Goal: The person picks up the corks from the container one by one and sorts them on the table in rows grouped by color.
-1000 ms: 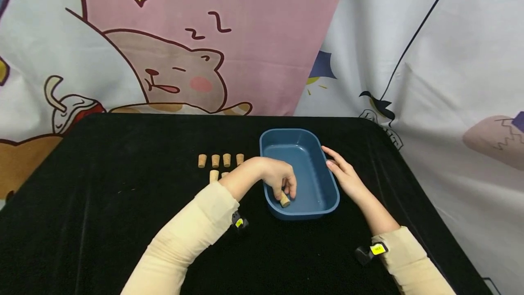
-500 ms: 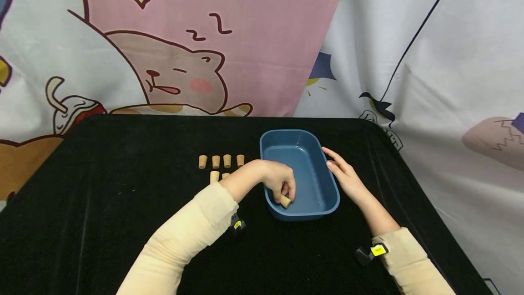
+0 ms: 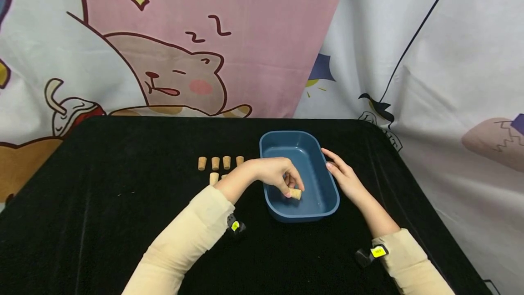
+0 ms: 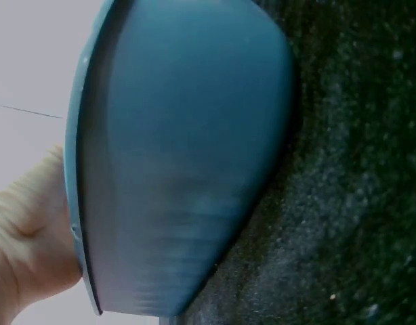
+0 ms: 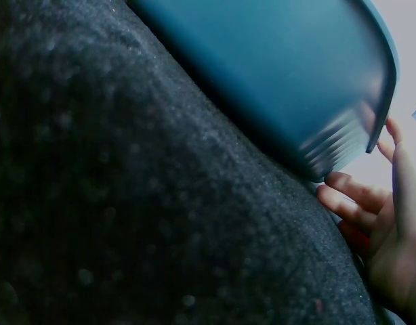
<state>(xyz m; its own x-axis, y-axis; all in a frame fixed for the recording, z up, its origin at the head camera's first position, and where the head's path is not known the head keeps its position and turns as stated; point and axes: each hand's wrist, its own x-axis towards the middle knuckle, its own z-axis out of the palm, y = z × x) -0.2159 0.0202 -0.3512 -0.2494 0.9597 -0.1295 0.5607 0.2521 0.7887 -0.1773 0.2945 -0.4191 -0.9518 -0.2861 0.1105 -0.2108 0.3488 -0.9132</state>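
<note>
Over the inside of a blue plastic basin [image 3: 313, 176], my left hand [image 3: 278, 172] pinches a cork stopper [image 3: 295, 194] between thumb and fingers. The cork lies sideways, its pale end toward the lower right. At the basin's right side, my right hand [image 3: 347, 177] touches the rim with fairly straight fingers [image 5: 357, 193], which reach along the outer wall in the right wrist view. Seen by the left wrist camera, the basin wall [image 4: 188, 135] hides the left fingertips and the cork.
Left of the basin, several corks [image 3: 215, 163] stand in a row on the black cloth-covered table [image 3: 123, 222]. Nearer, another cork [image 3: 214, 178] stands beside one partly hidden by the left forearm. Behind the table hangs a printed curtain [image 3: 254, 35].
My left hand has lifted slightly and shifted right within the basin. The pinched cork has moved with it and turned more sideways. My right hand has stayed at the rim.
</note>
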